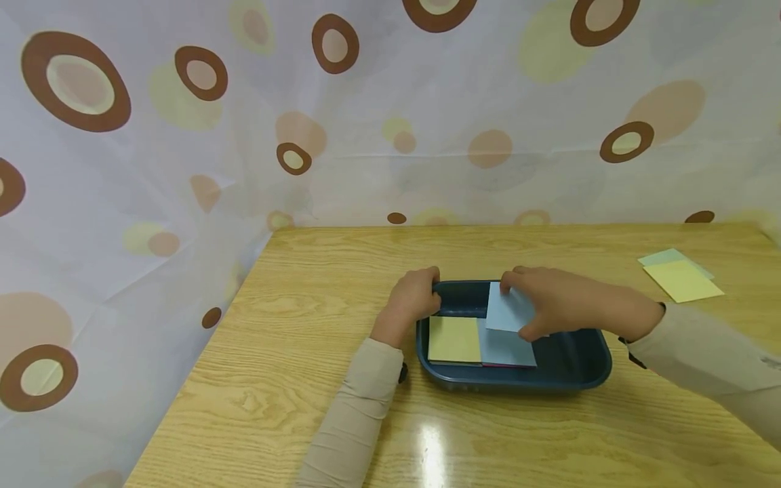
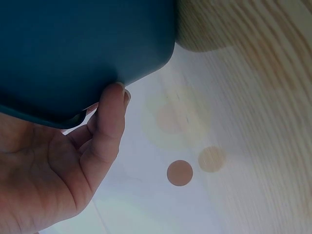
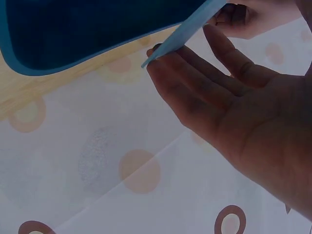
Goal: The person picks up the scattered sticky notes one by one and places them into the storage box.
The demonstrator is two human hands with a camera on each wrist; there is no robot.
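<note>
Both engaged | left hand (image 1: 413,297) curled over bin rim (image 1: 518,383) | right hand (image 1: 556,298) half-spread, holding light-blue paper (image 1: 502,315)

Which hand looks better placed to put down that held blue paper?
Likely the right hand: it pinches the blue paper above the tray, while the left hand grips the tray's edge.

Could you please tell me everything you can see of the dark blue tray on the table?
The dark blue, plastic-looking tray is oblong with rounded corners, smooth walls and a narrow rim. It stands open side up on the light wood-grain table. The left hand grips it at its far left corner. Inside, towards the left, lie a pale yellow paper square and a light blue-topped paper stack side by side. The right hand holds a light blue paper square over it.
</note>
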